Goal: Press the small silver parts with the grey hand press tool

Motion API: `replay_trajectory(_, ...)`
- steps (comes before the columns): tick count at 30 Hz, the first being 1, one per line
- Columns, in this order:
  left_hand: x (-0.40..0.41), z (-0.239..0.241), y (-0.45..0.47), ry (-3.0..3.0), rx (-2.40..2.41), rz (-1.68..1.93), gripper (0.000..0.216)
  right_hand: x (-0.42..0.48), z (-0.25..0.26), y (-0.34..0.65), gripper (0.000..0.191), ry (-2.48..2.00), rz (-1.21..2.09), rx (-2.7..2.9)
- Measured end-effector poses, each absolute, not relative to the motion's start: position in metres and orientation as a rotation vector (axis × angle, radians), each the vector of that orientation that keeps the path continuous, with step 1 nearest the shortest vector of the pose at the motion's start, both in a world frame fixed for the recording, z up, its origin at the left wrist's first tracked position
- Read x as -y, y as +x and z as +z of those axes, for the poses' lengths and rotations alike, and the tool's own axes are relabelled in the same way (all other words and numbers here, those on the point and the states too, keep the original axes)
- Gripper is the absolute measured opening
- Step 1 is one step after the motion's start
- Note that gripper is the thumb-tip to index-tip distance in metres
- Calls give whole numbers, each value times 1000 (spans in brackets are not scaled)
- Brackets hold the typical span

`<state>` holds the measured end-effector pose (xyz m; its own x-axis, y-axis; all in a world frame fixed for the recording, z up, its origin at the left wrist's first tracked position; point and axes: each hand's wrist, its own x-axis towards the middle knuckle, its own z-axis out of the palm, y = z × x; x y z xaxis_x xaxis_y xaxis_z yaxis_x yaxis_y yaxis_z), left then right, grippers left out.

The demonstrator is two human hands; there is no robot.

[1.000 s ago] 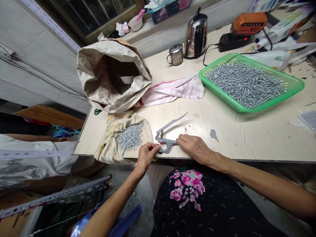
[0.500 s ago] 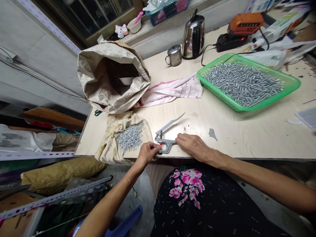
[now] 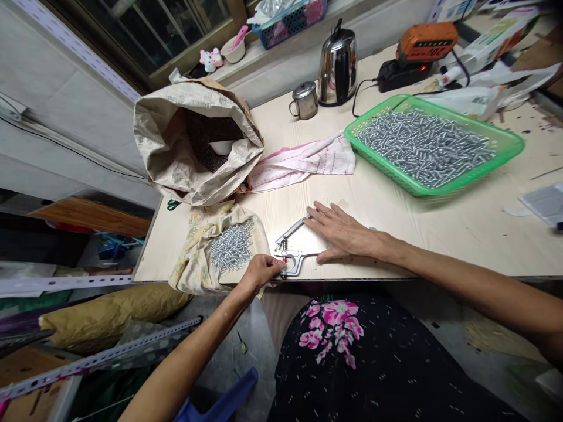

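Near the front edge of the desk [image 3: 440,240], the right hand [image 3: 345,232] hides the handle ends of the pliers [image 3: 299,255].

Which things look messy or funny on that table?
The yellowish cloth is crumpled and droops over the table's near edge, which looks odd with a pile of small metal pieces on it. The pink-and-white towel lies rumpled. Dark specks dot the table's right end, too small to identify.

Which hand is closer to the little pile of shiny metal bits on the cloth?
Left. The left hand is right beside the pile of metal bits; the right hand is farther away, at the gray tool's handles.
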<state>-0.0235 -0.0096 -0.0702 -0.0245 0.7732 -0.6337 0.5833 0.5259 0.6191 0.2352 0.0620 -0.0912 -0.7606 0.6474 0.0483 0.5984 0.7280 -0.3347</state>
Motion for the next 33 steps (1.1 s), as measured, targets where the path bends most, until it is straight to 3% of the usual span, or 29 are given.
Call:
replay_trajectory(3, 11, -68, -22, 1142, -1707, 236, 39, -72, -92, 231, 104, -997, 441, 2827)
replay_trajectory(9, 12, -66, -21, 1165, -1712, 248, 45, -67, -85, 228, 92, -1028, 356, 2799)
replay_trajectory(16, 18, -72, -26, 1316, -1794, 178, 40, -58, -74, 230, 52, -1007, 343, 2823)
replay_trajectory(20, 30, -68, -12, 1887, -1918, 343, 22, -51, -72, 231, 38, -1011, 449, 2780)
replay_trajectory(21, 30, -67, -6, 2045, -1877, 391, 21, -50, -73, 230, 37, -1011, 470, 2773)
replay_trajectory(26, 6, -66, 22, 2476, -1475, 225, 61, -49, -79, 231, 44, -969, 497, 2741)
replay_trajectory(30, -18, -65, 28, 2524, -1325, 4, 63, -50, -77, 239, 65, -1091, 496, 2766)
replay_trajectory(33, -27, -62, 34, 2564, -1327, -98, 66, -49, -73, 246, 53, -1159, 486, 2776)
